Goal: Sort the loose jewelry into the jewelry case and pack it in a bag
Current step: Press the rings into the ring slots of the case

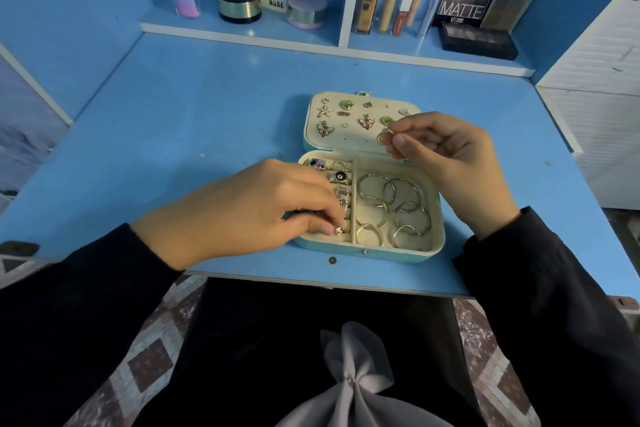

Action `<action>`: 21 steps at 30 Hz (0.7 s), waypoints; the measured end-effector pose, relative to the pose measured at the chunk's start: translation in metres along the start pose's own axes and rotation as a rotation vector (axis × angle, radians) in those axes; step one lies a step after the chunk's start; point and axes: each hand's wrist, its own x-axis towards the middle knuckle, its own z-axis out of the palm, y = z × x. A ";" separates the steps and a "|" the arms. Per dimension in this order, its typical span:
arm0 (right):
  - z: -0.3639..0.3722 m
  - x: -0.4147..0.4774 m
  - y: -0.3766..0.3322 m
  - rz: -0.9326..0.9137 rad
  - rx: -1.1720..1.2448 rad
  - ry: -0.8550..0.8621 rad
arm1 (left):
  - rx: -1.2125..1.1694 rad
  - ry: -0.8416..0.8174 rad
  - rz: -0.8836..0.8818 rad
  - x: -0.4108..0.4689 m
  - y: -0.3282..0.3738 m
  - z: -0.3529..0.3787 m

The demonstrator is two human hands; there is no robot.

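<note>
Two hands work over my open jewelry case (437, 243). My left hand (249, 208) pinches a small ring (337, 230) at the ring slots. My right hand (446, 156) pinches another ring (383, 136) above the lid.

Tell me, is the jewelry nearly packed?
Mostly sorted: earrings sit pinned in the lid, hoops in the tray. The left hand presses a ring into the slots; the right hand holds another ring. The case is open; no bag shows.
</note>
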 end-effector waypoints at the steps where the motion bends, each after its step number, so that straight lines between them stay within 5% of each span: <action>1: 0.000 0.000 -0.001 0.002 0.001 -0.007 | 0.009 -0.003 0.010 0.000 0.000 0.000; 5: 0.005 -0.002 -0.005 0.038 0.016 -0.021 | 0.080 -0.019 0.036 0.005 -0.001 -0.002; 9: 0.008 -0.005 -0.011 0.070 -0.010 -0.069 | -0.104 -0.030 -0.062 0.014 -0.006 -0.014; 15: 0.025 -0.011 -0.029 0.078 -0.065 -0.198 | -0.095 0.308 -0.239 0.045 -0.063 -0.012; 21: 0.051 -0.018 -0.033 -0.029 -0.413 -0.380 | -0.149 0.257 -0.417 0.072 -0.099 -0.003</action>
